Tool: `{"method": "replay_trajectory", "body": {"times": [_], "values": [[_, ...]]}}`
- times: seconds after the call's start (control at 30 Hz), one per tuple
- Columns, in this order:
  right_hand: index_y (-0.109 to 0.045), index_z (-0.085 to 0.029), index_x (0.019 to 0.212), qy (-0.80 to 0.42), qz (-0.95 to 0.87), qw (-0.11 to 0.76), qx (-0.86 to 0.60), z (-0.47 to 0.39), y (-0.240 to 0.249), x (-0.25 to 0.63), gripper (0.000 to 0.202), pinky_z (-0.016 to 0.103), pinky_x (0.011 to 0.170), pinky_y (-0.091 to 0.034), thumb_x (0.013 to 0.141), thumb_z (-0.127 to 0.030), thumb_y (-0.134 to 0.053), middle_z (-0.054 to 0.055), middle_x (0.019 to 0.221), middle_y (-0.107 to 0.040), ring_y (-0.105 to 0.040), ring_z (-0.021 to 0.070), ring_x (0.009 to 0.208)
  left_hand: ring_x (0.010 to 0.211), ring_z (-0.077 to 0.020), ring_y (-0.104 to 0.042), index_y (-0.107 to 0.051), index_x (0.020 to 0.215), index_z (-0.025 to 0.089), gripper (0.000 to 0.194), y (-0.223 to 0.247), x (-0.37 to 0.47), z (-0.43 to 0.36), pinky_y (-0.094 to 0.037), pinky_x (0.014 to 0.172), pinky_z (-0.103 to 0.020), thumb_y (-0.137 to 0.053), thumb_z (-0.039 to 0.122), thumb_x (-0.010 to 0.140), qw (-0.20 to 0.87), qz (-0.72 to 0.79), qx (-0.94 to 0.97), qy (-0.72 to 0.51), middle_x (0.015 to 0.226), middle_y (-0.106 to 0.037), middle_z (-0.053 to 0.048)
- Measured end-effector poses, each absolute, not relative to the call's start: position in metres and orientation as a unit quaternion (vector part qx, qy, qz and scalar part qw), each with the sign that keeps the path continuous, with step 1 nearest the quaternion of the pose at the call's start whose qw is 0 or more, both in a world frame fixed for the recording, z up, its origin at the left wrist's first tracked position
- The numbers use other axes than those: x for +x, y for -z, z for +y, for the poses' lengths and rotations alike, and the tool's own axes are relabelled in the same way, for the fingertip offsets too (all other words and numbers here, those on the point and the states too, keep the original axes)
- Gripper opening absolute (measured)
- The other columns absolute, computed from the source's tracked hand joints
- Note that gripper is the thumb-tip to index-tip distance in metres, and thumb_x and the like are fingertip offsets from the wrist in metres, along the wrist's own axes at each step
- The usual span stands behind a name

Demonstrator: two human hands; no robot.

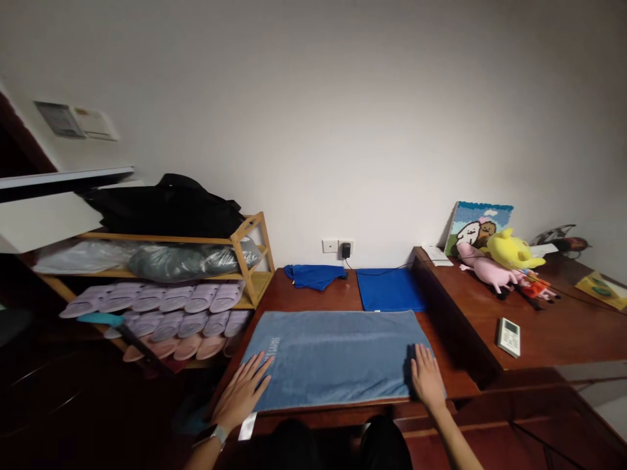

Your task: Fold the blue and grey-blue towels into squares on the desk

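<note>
A grey-blue towel [337,359] lies spread out on the brown wooden table [313,299], with pale lettering near its left end and a white tag [247,426] hanging at its front left corner. My left hand [245,388] rests flat on the left end, fingers stretched out. On the right end, my right hand [428,377] lies flat with its fingers extended. Neither hand holds anything. Behind the towel are a crumpled blue cloth [317,277] and a flat, folded blue cloth [390,290].
A wooden rack [252,261] with several slippers [186,297] and a black bag [171,207] stands left. On the raised desk [470,313] at right are a remote [509,337], plush toys [512,248] and a picture [480,225]. A black plug [345,249] sits in the wall socket.
</note>
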State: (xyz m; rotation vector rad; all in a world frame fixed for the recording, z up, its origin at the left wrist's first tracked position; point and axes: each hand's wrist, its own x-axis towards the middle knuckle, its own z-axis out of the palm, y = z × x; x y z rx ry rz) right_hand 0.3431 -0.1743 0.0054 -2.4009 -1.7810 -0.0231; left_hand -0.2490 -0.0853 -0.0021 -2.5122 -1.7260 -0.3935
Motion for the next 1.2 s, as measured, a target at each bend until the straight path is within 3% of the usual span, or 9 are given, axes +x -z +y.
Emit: {"method": "replay_trajectory", "body": {"times": [0.23,0.57,0.67,0.8,1.0,1.2], "values": [[-0.032,-0.02,0.162,-0.055,-0.661,0.098,-0.742,-0.168,-0.009,0.275,0.064,0.046,0.128,-0.019,0.105,-0.049,-0.023,0.003,0.169,-0.027,-0.022,0.0249,0.157,0.151,-0.0234,-0.04,-0.039,0.156,0.041,0.056,-0.001,-0.249,-0.085,-0.034,0.123,-0.047,-0.04,0.056,0.102,0.033,-0.561,-0.82,0.115,0.165,-0.041,0.001],[-0.032,-0.011,0.161,-0.034,-0.565,0.018,-0.824,-0.174,-0.003,0.381,0.067,0.046,0.126,-0.024,0.103,-0.043,-0.022,0.009,0.169,-0.028,-0.023,0.0274,0.157,0.149,-0.0228,-0.043,-0.04,0.155,0.043,0.055,0.004,-0.252,-0.084,-0.036,0.122,-0.046,-0.04,0.056,0.102,0.03,-0.556,-0.82,0.136,0.163,-0.044,0.003],[-0.036,-0.007,0.159,-0.006,-0.575,0.036,-0.817,-0.157,-0.005,0.376,0.068,0.046,0.126,-0.024,0.102,-0.042,-0.022,0.012,0.167,-0.032,-0.024,0.0289,0.156,0.148,-0.0213,-0.045,-0.042,0.154,0.044,0.053,0.003,-0.254,-0.087,-0.037,0.122,-0.045,-0.04,0.055,0.102,0.019,-0.557,-0.819,0.138,0.162,-0.046,0.005],[-0.039,-0.011,0.159,0.021,-0.627,0.098,-0.772,-0.123,-0.009,0.339,0.066,0.046,0.128,-0.02,0.103,-0.043,-0.022,0.01,0.167,-0.032,-0.024,0.0285,0.157,0.145,-0.0217,-0.049,-0.052,0.149,0.038,0.05,-0.002,-0.255,-0.082,-0.04,0.12,-0.043,-0.04,0.052,0.103,0.026,-0.584,-0.793,0.17,0.159,-0.052,0.002],[-0.038,-0.02,0.16,-0.039,-0.697,0.118,-0.706,-0.071,-0.025,0.281,0.062,0.045,0.129,-0.019,0.105,-0.045,-0.023,0.004,0.169,-0.03,-0.022,0.0252,0.157,0.141,-0.0264,-0.053,-0.064,0.139,0.027,0.048,-0.017,-0.235,-0.028,-0.042,0.119,-0.046,-0.04,0.045,0.102,0.035,-0.596,-0.777,0.201,0.153,-0.058,-0.007],[-0.031,-0.022,0.162,-0.1,-0.727,0.088,-0.673,-0.047,-0.018,0.265,0.064,0.043,0.129,-0.016,0.105,-0.049,-0.024,0.002,0.169,-0.027,-0.018,0.022,0.158,0.148,-0.029,-0.045,-0.056,0.148,0.028,0.053,-0.006,-0.219,0.035,-0.035,0.122,-0.053,-0.04,0.047,0.101,0.016,-0.611,-0.772,0.174,0.159,-0.051,-0.008]]}}
